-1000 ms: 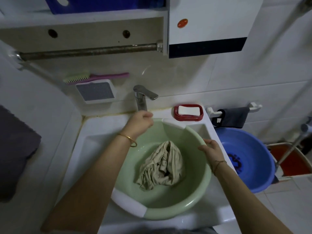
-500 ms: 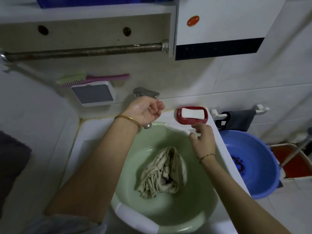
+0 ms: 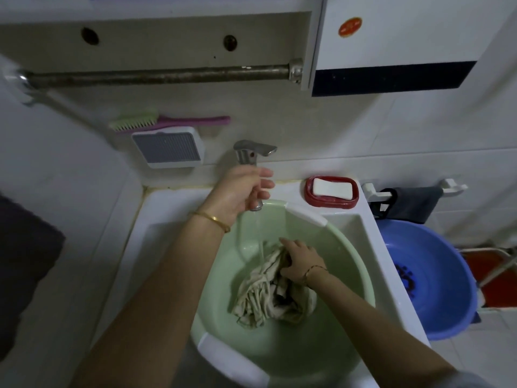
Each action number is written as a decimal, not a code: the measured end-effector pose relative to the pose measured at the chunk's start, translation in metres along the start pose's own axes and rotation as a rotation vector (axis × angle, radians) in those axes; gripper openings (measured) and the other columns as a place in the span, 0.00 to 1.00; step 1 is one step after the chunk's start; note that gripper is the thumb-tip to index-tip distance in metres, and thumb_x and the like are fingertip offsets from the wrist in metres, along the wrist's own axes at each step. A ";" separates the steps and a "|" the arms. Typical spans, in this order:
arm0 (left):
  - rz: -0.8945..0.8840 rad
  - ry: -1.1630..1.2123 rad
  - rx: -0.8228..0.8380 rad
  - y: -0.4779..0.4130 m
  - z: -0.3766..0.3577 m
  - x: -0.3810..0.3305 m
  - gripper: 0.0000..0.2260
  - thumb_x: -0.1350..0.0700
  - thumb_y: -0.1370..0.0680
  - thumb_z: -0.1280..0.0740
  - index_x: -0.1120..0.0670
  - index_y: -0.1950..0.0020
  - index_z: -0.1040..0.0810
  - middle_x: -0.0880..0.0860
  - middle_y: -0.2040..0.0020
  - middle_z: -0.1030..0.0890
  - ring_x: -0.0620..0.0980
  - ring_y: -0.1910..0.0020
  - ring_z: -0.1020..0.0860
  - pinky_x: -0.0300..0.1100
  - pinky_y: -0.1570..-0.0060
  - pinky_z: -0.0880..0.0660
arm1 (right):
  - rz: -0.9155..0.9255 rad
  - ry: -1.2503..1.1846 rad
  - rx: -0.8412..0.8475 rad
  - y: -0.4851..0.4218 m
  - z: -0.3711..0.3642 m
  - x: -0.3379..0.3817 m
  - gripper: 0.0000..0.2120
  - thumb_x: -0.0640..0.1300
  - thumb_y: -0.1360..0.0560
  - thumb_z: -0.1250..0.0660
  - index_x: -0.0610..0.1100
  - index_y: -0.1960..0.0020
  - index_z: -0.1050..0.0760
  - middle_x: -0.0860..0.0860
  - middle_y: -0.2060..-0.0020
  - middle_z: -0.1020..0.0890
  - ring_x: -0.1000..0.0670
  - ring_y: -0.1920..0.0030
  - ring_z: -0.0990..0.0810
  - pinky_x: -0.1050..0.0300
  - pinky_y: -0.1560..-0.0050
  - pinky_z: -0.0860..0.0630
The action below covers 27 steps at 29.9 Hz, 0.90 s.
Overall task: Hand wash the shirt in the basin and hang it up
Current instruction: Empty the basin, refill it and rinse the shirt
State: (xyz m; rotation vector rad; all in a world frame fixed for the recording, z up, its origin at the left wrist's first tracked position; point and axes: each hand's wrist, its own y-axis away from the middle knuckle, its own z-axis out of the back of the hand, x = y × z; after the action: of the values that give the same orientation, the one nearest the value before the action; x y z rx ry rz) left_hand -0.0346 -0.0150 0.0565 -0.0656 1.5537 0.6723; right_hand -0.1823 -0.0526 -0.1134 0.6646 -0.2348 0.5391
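Note:
A crumpled beige shirt (image 3: 263, 292) lies in the bottom of a pale green basin (image 3: 349, 261) that sits in the white sink (image 3: 173, 217). My right hand (image 3: 302, 261) is down in the basin, its fingers dug into the top of the shirt. My left hand (image 3: 240, 191) is wrapped round the spout of the chrome faucet (image 3: 254, 149), whose lever is tilted up. A thin stream of water (image 3: 260, 239) falls from the spout onto the shirt's upper edge.
A white soap bar in a red dish (image 3: 331, 189) sits on the sink's back right corner. A blue basin (image 3: 436, 275) stands to the right, below a dark cloth (image 3: 414, 203) on a small rack. A rusty rail (image 3: 156, 75) runs under the shelf above. A brush (image 3: 156, 123) hangs on the wall.
My right hand left the basin rim, passed near the soap dish and dropped onto the shirt. My left hand rose to the faucet, and water now runs.

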 end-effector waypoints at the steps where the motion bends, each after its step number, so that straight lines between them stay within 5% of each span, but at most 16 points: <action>1: -0.016 -0.039 -0.050 0.004 0.002 0.011 0.14 0.68 0.25 0.46 0.55 0.55 0.24 0.52 0.62 0.22 0.45 0.71 0.27 0.32 0.77 0.37 | -0.004 0.054 -0.016 0.000 0.002 -0.001 0.31 0.48 0.29 0.34 0.55 0.27 0.40 0.47 0.34 0.33 0.40 0.35 0.32 0.45 0.36 0.31; 6: 0.051 -0.297 -0.175 0.022 0.008 0.103 0.11 0.65 0.24 0.41 0.54 0.62 0.24 0.52 0.64 0.22 0.49 0.68 0.26 0.33 0.75 0.32 | 0.034 0.215 0.039 0.010 0.011 -0.006 0.20 0.43 0.26 0.36 0.57 0.36 0.28 0.51 0.38 0.27 0.45 0.38 0.26 0.50 0.39 0.29; 8: 0.111 -0.533 -0.121 0.023 0.008 0.143 0.06 0.61 0.24 0.37 0.57 0.57 0.21 0.57 0.57 0.19 0.55 0.57 0.21 0.41 0.59 0.24 | 0.076 0.289 0.097 0.019 0.011 -0.005 0.19 0.44 0.26 0.36 0.58 0.37 0.26 0.53 0.38 0.26 0.47 0.38 0.26 0.53 0.41 0.29; 10: 0.159 -0.816 -0.048 0.028 0.004 0.166 0.09 0.56 0.23 0.38 0.56 0.48 0.21 0.57 0.47 0.20 0.58 0.46 0.22 0.45 0.46 0.25 | 0.123 0.318 0.191 0.029 0.009 -0.004 0.18 0.44 0.27 0.34 0.57 0.39 0.24 0.54 0.40 0.23 0.48 0.40 0.25 0.56 0.43 0.27; 13: 0.157 -1.035 0.034 0.034 0.000 0.174 0.13 0.53 0.22 0.40 0.53 0.40 0.23 0.57 0.39 0.24 0.58 0.39 0.26 0.44 0.39 0.30 | 0.188 0.326 0.369 0.045 0.006 0.000 0.17 0.44 0.27 0.33 0.53 0.39 0.22 0.52 0.42 0.21 0.48 0.42 0.23 0.58 0.44 0.27; 17: 0.182 -0.999 0.131 0.036 -0.001 0.174 0.12 0.53 0.21 0.41 0.51 0.41 0.23 0.55 0.38 0.22 0.56 0.40 0.25 0.44 0.40 0.29 | 0.112 0.187 0.435 0.054 0.006 0.002 0.14 0.48 0.24 0.38 0.42 0.45 0.21 0.44 0.48 0.20 0.44 0.48 0.23 0.61 0.55 0.31; 20: 0.197 -0.961 0.188 0.040 0.002 0.175 0.14 0.54 0.20 0.40 0.53 0.37 0.25 0.54 0.36 0.23 0.53 0.38 0.26 0.37 0.43 0.32 | -0.005 0.043 0.043 0.053 0.000 -0.003 0.14 0.55 0.25 0.39 0.46 0.52 0.24 0.47 0.54 0.21 0.46 0.53 0.23 0.58 0.55 0.28; 22: 0.184 -0.951 0.192 0.040 0.005 0.172 0.13 0.53 0.21 0.38 0.54 0.39 0.23 0.54 0.38 0.22 0.52 0.40 0.25 0.34 0.49 0.32 | -0.006 0.193 -0.171 0.054 -0.008 -0.006 0.14 0.56 0.26 0.38 0.48 0.47 0.28 0.47 0.48 0.23 0.46 0.48 0.24 0.53 0.49 0.27; 24: 0.194 -0.965 0.237 0.040 0.003 0.167 0.11 0.53 0.21 0.37 0.56 0.43 0.21 0.56 0.42 0.20 0.54 0.42 0.23 0.36 0.52 0.31 | 0.042 0.338 -0.134 0.049 -0.019 -0.010 0.22 0.57 0.26 0.38 0.49 0.36 0.32 0.47 0.39 0.28 0.43 0.39 0.30 0.48 0.41 0.30; 27: 0.225 -1.004 0.296 0.042 -0.002 0.161 0.12 0.53 0.21 0.38 0.59 0.46 0.20 0.58 0.47 0.20 0.56 0.46 0.23 0.39 0.53 0.28 | 0.077 0.210 0.153 0.042 -0.026 -0.016 0.28 0.56 0.25 0.39 0.53 0.27 0.39 0.48 0.30 0.34 0.41 0.33 0.33 0.46 0.34 0.33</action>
State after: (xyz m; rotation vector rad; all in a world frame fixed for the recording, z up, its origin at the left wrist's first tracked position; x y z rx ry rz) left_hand -0.0742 0.0756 -0.0769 0.5948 0.6677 0.5092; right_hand -0.2170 -0.0152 -0.1172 0.7432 -0.0219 0.7012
